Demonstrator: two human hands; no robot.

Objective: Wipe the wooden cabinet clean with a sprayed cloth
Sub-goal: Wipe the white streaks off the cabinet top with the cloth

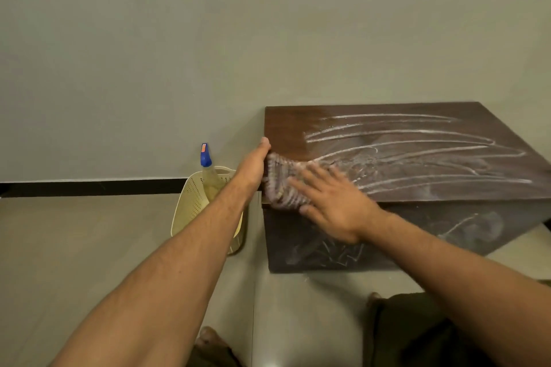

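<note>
Cabinet [417,157] top streaked white, cloth [278,180] at left edge.
Right hand [337,205] presses cloth, fingers flat; left hand [253,163] beside it, fingers hidden.

Cloth [281,184] blurred; left hand [253,166] fingers hidden (past cabinet [417,163] edge).

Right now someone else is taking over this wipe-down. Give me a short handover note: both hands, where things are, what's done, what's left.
Left hand: at the left edge of the cabinet, thumb on top, beside the cloth; its fingers are hidden.
Right hand: flat, pressing the cloth on the top's front left corner.
Spray bottle: standing in the cream basket on the floor, left of the cabinet.
Done: the top's back left patch looks clean.
Left: white streaks across the rest of the top, and white marks on the front face.
</note>
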